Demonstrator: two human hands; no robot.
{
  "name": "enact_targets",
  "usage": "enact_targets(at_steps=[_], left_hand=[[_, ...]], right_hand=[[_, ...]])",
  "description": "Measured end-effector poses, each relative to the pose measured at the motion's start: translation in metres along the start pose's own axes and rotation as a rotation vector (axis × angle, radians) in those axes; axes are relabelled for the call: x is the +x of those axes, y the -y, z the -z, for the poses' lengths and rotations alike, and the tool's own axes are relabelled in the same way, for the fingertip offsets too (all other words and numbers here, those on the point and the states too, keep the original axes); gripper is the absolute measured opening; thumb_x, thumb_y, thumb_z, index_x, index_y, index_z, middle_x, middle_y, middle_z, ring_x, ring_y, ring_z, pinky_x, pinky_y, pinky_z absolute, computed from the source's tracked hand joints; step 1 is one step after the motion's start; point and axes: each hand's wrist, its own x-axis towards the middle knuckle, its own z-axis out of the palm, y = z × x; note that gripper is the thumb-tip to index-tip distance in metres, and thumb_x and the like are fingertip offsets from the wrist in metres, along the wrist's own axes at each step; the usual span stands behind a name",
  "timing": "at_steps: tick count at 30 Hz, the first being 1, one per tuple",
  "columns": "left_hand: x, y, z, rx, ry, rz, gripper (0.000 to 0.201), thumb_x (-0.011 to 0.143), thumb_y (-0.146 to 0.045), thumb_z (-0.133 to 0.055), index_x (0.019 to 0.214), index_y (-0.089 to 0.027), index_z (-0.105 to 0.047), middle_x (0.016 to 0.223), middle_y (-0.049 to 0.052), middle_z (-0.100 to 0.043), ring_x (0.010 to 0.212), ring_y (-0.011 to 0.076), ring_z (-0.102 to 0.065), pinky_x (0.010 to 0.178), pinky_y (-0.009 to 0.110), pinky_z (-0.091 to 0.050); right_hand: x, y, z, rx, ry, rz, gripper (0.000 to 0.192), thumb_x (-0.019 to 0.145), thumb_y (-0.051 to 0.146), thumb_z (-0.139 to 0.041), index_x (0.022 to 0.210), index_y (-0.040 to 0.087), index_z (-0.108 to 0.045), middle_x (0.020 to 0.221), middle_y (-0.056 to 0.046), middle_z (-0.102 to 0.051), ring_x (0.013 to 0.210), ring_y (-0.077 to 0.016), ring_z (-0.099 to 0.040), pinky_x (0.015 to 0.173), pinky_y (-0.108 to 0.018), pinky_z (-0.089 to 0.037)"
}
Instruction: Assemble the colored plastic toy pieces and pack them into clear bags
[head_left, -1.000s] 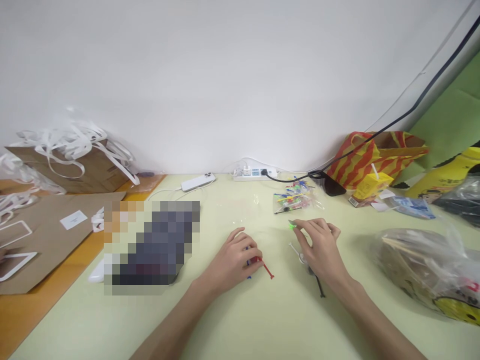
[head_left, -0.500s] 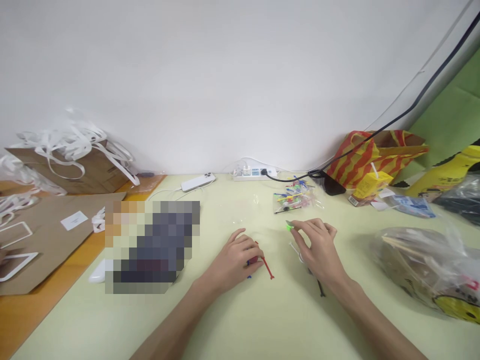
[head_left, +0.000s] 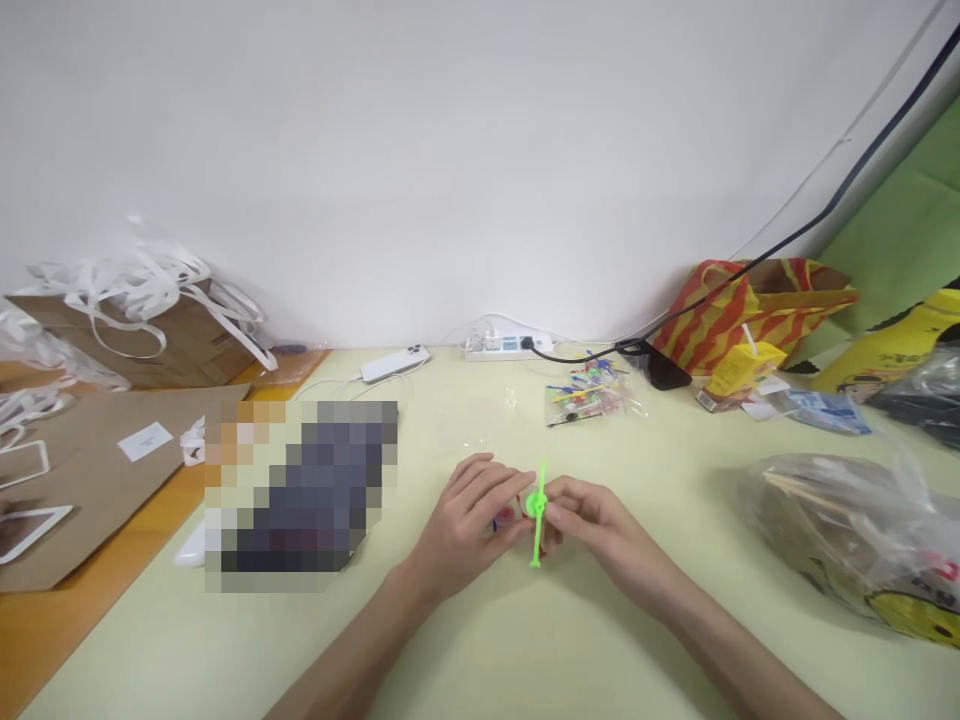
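Between both hands (head_left: 525,515), green stick (head_left: 538,530) upright

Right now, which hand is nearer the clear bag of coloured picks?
Right. The right hand sits just below the bag of coloured picks; the left hand is further off, below and to its left.

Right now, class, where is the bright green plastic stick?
In the head view the green stick stands roughly upright at centre, pinched between the left hand and right hand, above the pale table.
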Motion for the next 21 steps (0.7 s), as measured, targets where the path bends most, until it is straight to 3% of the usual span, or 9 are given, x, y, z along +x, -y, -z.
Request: enact_targets(at_steps=[5,11,15,18,21], left_hand=[[0.002,-0.005,0.001,0.001,0.014,-0.077,0.031,0.094,-0.021,-0.065,0.124,-0.026,-0.061,0.103,0.004,-0.073,0.096,0.0187,-0.068,0.098,0.041,-0.051],[0.002,-0.002,0.0,0.028,-0.037,-0.039,0.021,0.089,-0.019,-0.07,0.109,-0.022,-0.063,0.093,0.004,-0.073,0.086,0.0178,-0.068,0.092,0.041,-0.052],[0.001,0.0,-0.001,0.047,-0.087,0.031,0.02,0.086,-0.02,-0.074,0.103,-0.022,-0.064,0.085,0.003,-0.068,0.078,0.0172,-0.062,0.081,0.037,-0.053],[-0.001,0.002,-0.001,0.051,-0.114,0.101,0.02,0.085,-0.022,-0.076,0.102,-0.021,-0.065,0.087,0.004,-0.066,0.081,0.0187,-0.061,0.077,0.035,-0.052],[-0.001,0.003,0.0,0.062,-0.135,0.136,0.019,0.087,-0.024,-0.075,0.103,-0.021,-0.065,0.09,0.005,-0.066,0.083,0.0188,-0.061,0.077,0.035,-0.052]], right_hand=[[0.001,-0.006,-0.007,0.001,0.05,0.001,0.036,0.096,0.051,-0.059,0.084,0.018,-0.067,0.079,-0.004,-0.068,0.072,-0.0168,-0.059,0.072,-0.031,-0.048],[0.0,-0.007,-0.007,-0.065,-0.146,0.038,0.029,0.1,0.048,-0.052,0.088,0.021,-0.053,0.076,0.0,-0.058,0.067,-0.0149,-0.053,0.066,-0.029,-0.043],[-0.003,-0.015,-0.005,-0.521,-0.239,0.109,0.023,0.103,0.036,-0.045,0.086,0.022,-0.051,0.077,0.0,-0.056,0.069,-0.0167,-0.05,0.065,-0.03,-0.039],[-0.003,-0.022,-0.004,-0.939,-0.163,0.205,0.016,0.1,0.02,-0.044,0.086,0.022,-0.052,0.082,-0.003,-0.06,0.079,-0.0211,-0.053,0.072,-0.034,-0.038],[-0.003,-0.027,-0.006,-1.098,-0.099,0.228,0.015,0.098,0.011,-0.043,0.091,0.021,-0.051,0.087,-0.005,-0.062,0.084,-0.0233,-0.055,0.074,-0.036,-0.039]])
